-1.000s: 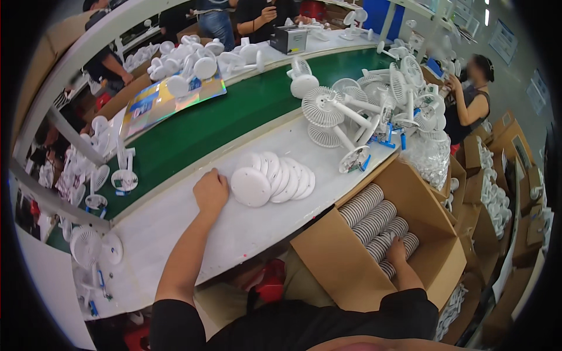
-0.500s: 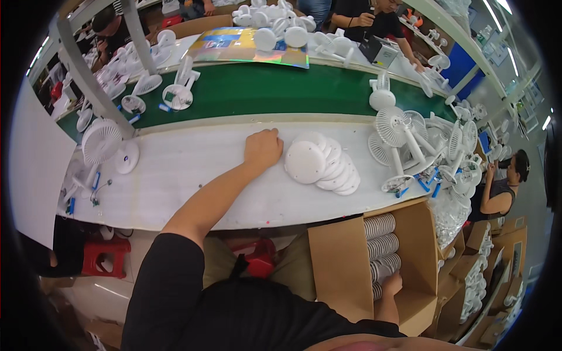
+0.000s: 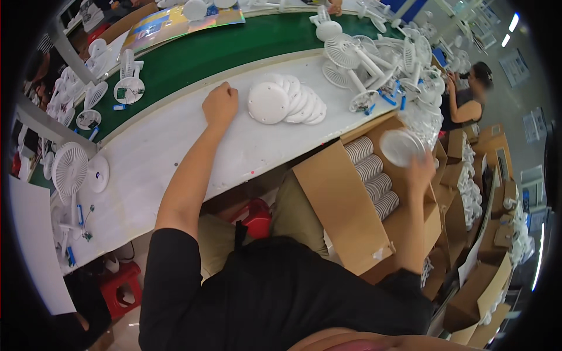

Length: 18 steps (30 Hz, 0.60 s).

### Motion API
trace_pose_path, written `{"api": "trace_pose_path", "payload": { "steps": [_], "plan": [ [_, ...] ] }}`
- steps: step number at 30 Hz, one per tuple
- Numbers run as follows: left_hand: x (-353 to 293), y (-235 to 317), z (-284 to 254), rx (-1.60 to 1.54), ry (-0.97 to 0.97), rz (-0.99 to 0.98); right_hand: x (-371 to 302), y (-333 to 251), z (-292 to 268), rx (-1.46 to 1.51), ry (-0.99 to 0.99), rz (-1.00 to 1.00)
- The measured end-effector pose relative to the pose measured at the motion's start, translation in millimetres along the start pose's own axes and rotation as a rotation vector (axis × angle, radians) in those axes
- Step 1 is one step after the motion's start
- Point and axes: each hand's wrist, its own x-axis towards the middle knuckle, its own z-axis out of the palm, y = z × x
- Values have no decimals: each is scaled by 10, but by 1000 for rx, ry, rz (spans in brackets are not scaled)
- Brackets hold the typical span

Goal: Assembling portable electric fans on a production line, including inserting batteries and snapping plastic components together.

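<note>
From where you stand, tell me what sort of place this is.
Most likely a fan assembly line in a factory: a green conveyor belt runs behind the worktable, unfinished-looking white desk fans lie heaped together, and an open cardboard box holds rows of round discs.

Cannot make out the fingertips of the left hand (image 3: 221, 104), curled under out of sight. Find the right hand (image 3: 420, 171) and its white disc (image 3: 400, 147) blurred; cannot tell the exact grip. See lower discs (image 3: 317, 112) of the overlapping pile (image 3: 268, 102) only in part, and another worker's hand (image 3: 335, 7) cut off by the top edge.
</note>
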Motion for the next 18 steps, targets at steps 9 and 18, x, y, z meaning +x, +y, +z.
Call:
{"api": "trace_pose_path", "payload": {
  "steps": [9,18],
  "plan": [
    [-566,267,-540,-1171,-144,-383,21,-2263,1672,268,-48,-1203],
    [-1022,564,-22,-491,10,114,-371,-1820,1811,-47,-410,-1320]
  ]
}}
